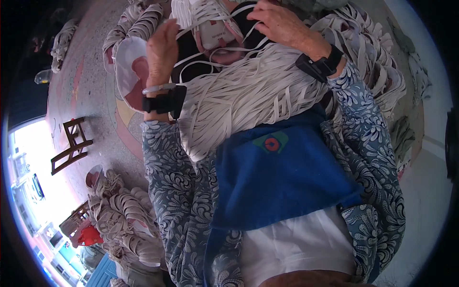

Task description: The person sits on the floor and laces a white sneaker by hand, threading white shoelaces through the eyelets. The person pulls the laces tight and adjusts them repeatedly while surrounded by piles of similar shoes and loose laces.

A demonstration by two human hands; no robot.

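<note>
White, flat lace (243, 8) is pinched in the person's right hand (277, 26), right of a pink-trimmed shoe upper (211, 36) at far centre—the curled left hand (163, 46), whose grip one cannot tell, is left—beyond a ribbon-like heap of pale strands (253, 91).
</note>
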